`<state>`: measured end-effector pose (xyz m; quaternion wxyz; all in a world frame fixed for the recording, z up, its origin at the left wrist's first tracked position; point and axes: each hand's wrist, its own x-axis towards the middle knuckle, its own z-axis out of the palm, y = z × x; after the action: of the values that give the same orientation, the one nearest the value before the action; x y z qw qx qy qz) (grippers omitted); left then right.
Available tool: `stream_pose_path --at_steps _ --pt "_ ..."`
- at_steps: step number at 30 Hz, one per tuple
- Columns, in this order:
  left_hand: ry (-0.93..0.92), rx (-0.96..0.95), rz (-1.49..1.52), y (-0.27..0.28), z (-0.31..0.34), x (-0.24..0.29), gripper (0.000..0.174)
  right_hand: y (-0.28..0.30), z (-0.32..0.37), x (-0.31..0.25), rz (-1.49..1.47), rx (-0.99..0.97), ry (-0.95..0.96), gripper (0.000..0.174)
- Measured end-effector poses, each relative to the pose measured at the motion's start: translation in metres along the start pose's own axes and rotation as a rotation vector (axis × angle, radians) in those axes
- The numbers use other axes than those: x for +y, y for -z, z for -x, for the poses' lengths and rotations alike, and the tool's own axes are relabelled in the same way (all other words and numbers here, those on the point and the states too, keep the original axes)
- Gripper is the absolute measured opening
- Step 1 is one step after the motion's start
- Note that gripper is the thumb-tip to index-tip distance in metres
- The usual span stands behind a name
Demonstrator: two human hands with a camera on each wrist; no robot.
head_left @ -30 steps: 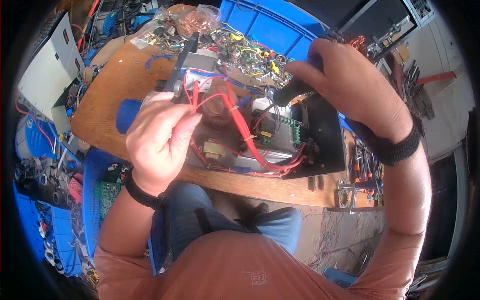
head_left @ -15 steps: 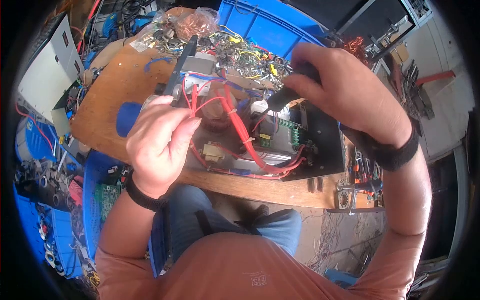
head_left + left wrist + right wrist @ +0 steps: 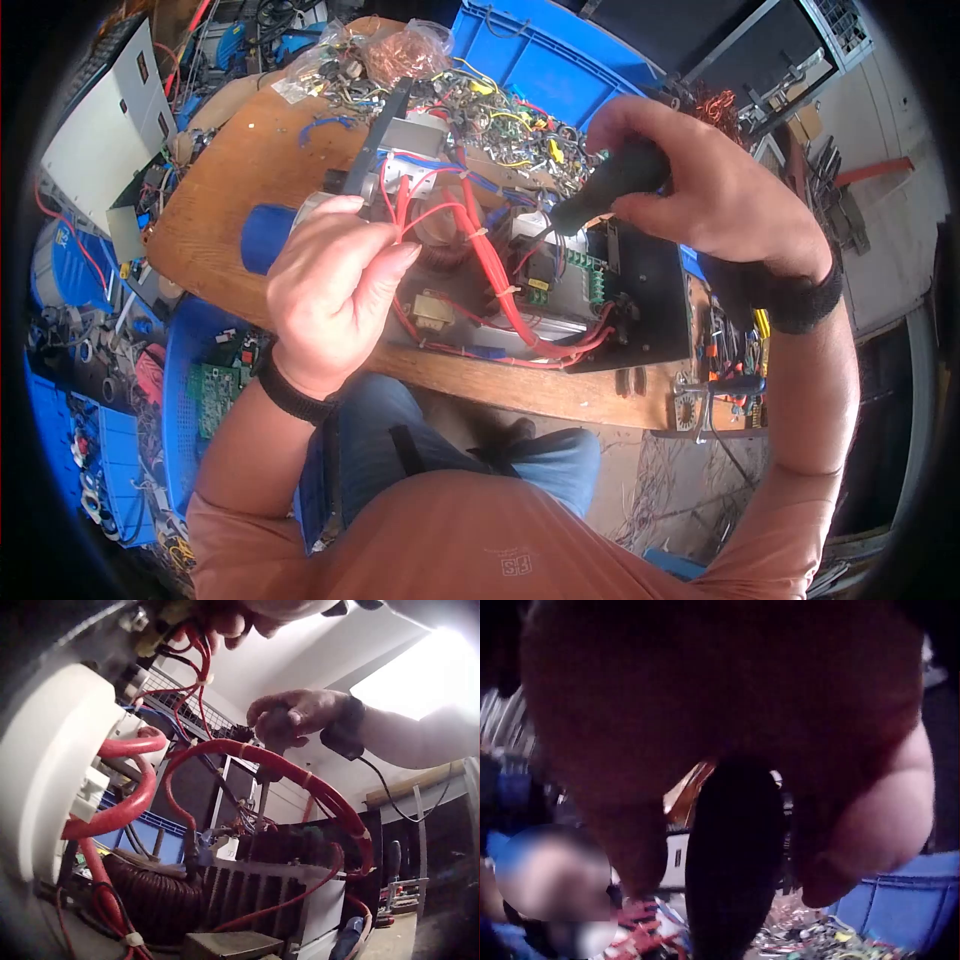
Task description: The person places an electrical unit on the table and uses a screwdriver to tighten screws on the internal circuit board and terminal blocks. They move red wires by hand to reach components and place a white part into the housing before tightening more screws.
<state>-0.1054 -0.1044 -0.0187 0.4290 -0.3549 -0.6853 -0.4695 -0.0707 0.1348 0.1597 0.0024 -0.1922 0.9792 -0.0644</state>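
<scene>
My right hand (image 3: 725, 195) grips the dark handle of a screwdriver (image 3: 610, 190), which slants down over the green circuit board (image 3: 560, 275) in the opened electrical unit. In the left wrist view the screwdriver's shaft (image 3: 262, 806) points down behind a finned heat sink (image 3: 247, 900). My left hand (image 3: 335, 295) pinches thin red wires (image 3: 403, 205) by the unit's dark end panel (image 3: 380, 140). A thick red cable bundle (image 3: 485, 255) loops across the unit, past a copper-wound coil (image 3: 154, 896). In the right wrist view the dark handle (image 3: 735, 855) stands between shadowed fingers.
Behind the unit lies a heap of scrap wires and connectors (image 3: 510, 130), with a blue crate (image 3: 550, 50) beyond. Hand tools (image 3: 735, 350) lie right of the unit. A blue basket (image 3: 185, 400) with circuit boards stands below the wooden table's (image 3: 220, 190) left side.
The screwdriver handle shows more fully as the right-hand fingers spread and shift around it. The left hand keeps its hold on the red wires; the whole view has shifted slightly.
</scene>
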Motion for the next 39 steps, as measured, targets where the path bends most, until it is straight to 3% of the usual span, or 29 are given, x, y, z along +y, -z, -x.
stream_pose_path --at_steps 2,5,8,11,14,20,23,26,29,31,33,35,39 --pt "-0.001 -0.002 0.007 0.0 0.0 0.0 0.015 -0.004 -0.002 -0.004 0.069 0.065 -0.199 0.039" --pt "-0.009 -0.004 0.005 0.0 0.0 0.0 0.015 -0.006 -0.006 -0.004 0.259 0.047 -0.252 0.043" --pt "-0.005 -0.012 0.016 0.001 -0.001 0.0 0.016 -0.007 -0.001 0.003 0.012 0.082 0.09 0.036" --pt "-0.012 -0.004 0.013 0.001 -0.001 0.0 0.016 -0.01 -0.001 0.004 0.12 0.163 0.055 0.029" --pt "-0.005 0.008 0.023 0.0 -0.001 0.0 0.016 -0.006 -0.005 -0.009 0.354 0.048 -0.295 0.027" --pt "-0.006 -0.006 0.015 0.0 0.0 -0.001 0.016 -0.003 0.0 0.004 0.05 0.059 0.184 0.027" --pt "-0.002 -0.006 0.01 0.001 -0.001 0.0 0.016 -0.007 0.002 -0.007 0.124 0.138 -0.045 0.028" --pt "-0.003 -0.007 0.013 0.001 -0.001 0.0 0.016 -0.004 0.001 -0.025 0.227 0.042 -0.202 0.027" --pt "-0.013 0.003 0.002 0.0 0.0 0.0 0.016 -0.006 -0.001 -0.004 0.031 0.035 0.202 0.027" --pt "-0.013 0.002 0.004 0.0 0.0 0.0 0.016 -0.011 0.001 -0.001 0.022 0.133 0.179 0.026" --pt "-0.015 0.002 0.005 0.001 -0.001 0.0 0.016 -0.011 0.002 -0.008 0.065 0.155 0.035 0.025" --pt "-0.018 0.003 0.011 0.0 -0.002 0.0 0.016 -0.008 0.001 -0.023 0.158 0.098 -0.236 0.027" --pt "-0.014 0.011 0.02 -0.001 0.0 -0.001 0.016 -0.014 0.0 -0.013 0.118 0.132 0.011 0.03"
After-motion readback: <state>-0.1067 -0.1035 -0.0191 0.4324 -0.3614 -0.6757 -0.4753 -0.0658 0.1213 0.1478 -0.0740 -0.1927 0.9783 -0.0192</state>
